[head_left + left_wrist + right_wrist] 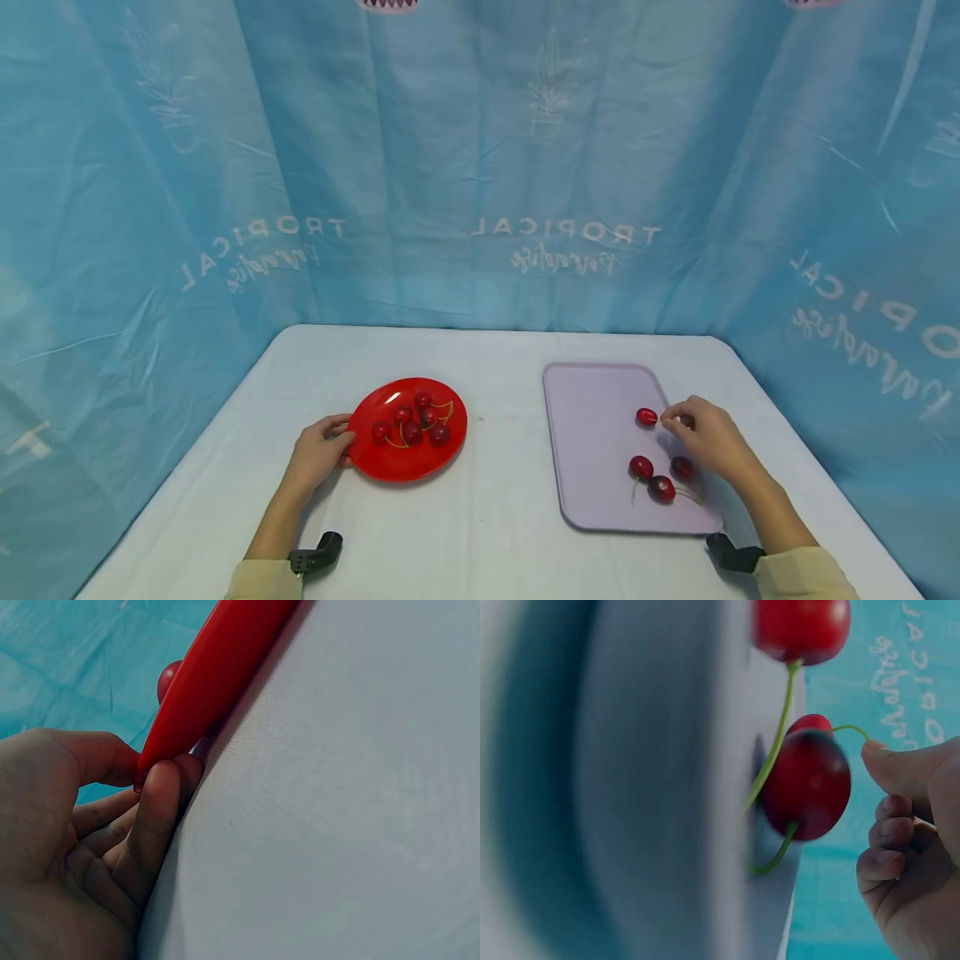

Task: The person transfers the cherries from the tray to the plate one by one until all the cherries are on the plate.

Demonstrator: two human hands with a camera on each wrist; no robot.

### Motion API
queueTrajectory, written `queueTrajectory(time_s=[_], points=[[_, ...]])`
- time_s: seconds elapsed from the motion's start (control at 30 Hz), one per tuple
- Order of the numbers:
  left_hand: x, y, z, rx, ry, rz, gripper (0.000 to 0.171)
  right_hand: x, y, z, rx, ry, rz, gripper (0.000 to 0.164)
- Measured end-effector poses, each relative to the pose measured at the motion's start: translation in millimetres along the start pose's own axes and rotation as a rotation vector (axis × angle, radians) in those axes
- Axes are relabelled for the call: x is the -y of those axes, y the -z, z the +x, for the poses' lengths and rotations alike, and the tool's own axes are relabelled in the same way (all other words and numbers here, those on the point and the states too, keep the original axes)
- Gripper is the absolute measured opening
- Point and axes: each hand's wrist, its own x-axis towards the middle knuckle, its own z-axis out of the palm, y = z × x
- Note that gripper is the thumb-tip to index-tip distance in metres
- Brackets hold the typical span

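At the left, a red plate (375,461) bears several cherries with stems. My left hand (318,450) holds its left rim, thumb at the edge and fingers under it, as the left wrist view shows with the plate (210,675) tilted in that picture. On the right, my right hand (705,433) pinches the green stem of a cherry (647,417) between thumb and fingertip over a pale purple tray (592,450). In the right wrist view that stem (851,727) curves up to the fingertips, its cherry (810,722) partly hidden behind a nearer, darker one.
Three more cherries lie toward the tray's near right: one (641,467), another (662,489) with a long stem, and a dark one (682,467). A further dark cherry (687,422) shows partly behind my right fingers. Blue curtains (487,167) surround the white table (510,433).
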Motion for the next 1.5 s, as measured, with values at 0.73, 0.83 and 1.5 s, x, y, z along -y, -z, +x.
queueTrajectory(time_s=[0.73,0.83,1.5], points=[[-3.3,-1.6,-3.6,-0.005,-0.005,0.016,0.042,54.1,-18.7,14.2,-0.028,0.075,0.225,0.017],[-2.9,-1.6,-3.9,-0.008,-0.008,0.015,0.042,58.0,-23.1,15.5,-0.021,0.096,0.237,0.016],[-2.2,-0.5,-2.3,-0.004,-0.004,0.009,0.042,84.4,-48.7,27.9,0.021,0.165,0.329,0.012]])
